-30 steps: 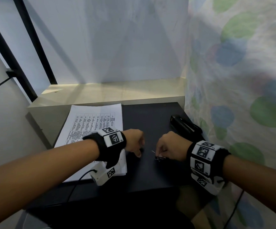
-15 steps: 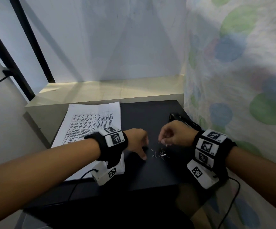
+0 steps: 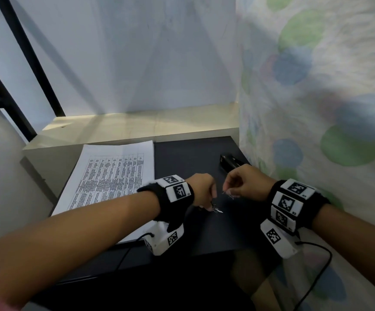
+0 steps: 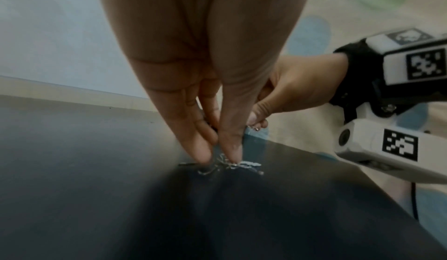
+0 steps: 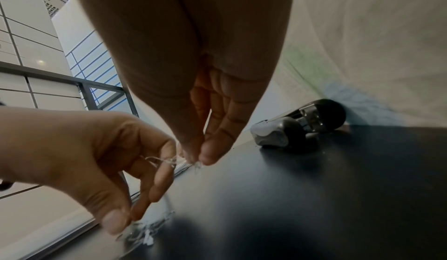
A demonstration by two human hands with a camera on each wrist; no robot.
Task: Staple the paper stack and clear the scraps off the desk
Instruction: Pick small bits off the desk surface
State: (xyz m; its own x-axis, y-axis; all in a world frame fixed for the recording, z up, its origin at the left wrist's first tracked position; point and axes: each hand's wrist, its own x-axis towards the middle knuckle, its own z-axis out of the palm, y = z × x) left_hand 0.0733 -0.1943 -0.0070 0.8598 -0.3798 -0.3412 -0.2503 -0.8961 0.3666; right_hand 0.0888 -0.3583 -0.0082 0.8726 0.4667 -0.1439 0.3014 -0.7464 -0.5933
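A small pile of bent metal staples and white paper bits [image 3: 217,211] lies on the black desk [image 3: 193,153]. My left hand [image 3: 211,206] points down and pinches into this pile [image 4: 241,164] with thumb and fingertips [image 4: 202,153]. My right hand [image 3: 228,193] hovers just above and to the right, pinching a few thin staple bits [image 5: 197,165] off the desk. The printed paper stack [image 3: 112,176] lies flat at the left of the desk. A black stapler [image 3: 229,163] rests at the right, behind my right hand.
A pale wooden ledge [image 3: 137,126] runs behind the desk under a white wall. A dotted fabric curtain [image 3: 316,108] hangs close along the right edge. Bare desk surface [image 3: 215,239] lies in front of the hands, near the front edge.
My right hand has lifted off the desk and moved back with a few staple bits pinched. My left hand has shifted right and its fingertips have come down on the pile.
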